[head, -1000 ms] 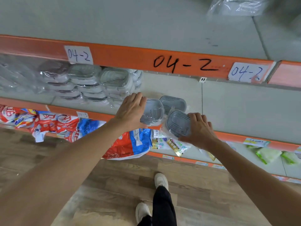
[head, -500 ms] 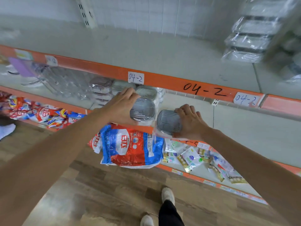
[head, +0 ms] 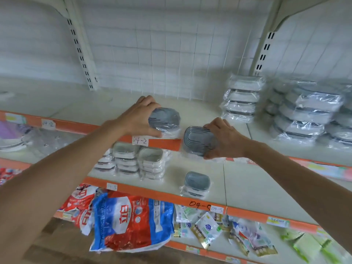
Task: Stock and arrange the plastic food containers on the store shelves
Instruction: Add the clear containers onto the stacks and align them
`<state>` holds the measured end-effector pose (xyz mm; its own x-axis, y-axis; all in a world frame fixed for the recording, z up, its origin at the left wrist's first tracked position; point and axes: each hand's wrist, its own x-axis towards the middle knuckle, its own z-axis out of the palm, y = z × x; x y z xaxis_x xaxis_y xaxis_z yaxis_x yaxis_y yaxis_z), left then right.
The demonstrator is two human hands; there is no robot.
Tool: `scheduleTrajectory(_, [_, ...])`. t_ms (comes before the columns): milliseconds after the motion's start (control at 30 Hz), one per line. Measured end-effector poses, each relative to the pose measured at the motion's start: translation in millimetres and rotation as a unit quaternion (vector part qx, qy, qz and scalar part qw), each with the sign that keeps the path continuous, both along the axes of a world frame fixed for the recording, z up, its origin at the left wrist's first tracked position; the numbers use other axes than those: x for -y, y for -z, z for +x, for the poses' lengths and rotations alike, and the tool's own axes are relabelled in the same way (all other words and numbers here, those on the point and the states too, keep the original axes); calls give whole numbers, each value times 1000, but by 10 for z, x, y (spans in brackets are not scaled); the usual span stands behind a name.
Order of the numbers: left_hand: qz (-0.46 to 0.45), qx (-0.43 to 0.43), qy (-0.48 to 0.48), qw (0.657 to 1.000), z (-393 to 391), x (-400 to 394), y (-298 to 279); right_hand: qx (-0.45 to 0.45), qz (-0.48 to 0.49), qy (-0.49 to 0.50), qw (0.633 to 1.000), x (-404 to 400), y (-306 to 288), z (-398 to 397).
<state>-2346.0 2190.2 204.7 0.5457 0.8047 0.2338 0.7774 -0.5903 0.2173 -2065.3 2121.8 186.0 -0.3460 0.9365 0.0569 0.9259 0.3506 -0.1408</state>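
**Two gray-lid boxes held up at the shelves**

The left hand (head: 140, 119) holds a wrapped gray-lid box (head: 165, 119). Its grip is curled round the box, fingers on the far side and thumb on the near side. This box is over the front of the top shelf (head: 200, 111).

The right hand (head: 224, 139) holds a second gray-lid box (head: 198, 141). Its grip pinches the box at its right end. This box is in front of the orange shelf edge (head: 163, 143), just right of the "04-2" tag (head: 140, 140).

On the middle shelf (head: 247, 183) sits one more gray-lid box (head: 197, 182) by itself. To its left are stacks of white boxes (head: 137, 161). More wrapped stacks (head: 243, 100) stand on the top shelf at the right. Below, a red and blue bag (head: 131, 221) hangs over the lowest shelf.
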Motion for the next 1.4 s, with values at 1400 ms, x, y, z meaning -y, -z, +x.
scheduleTrajectory(1400, [-174, 145, 91, 970, 2182, -708, 442, -65, 11, 114, 991, -719, -86, 1501])
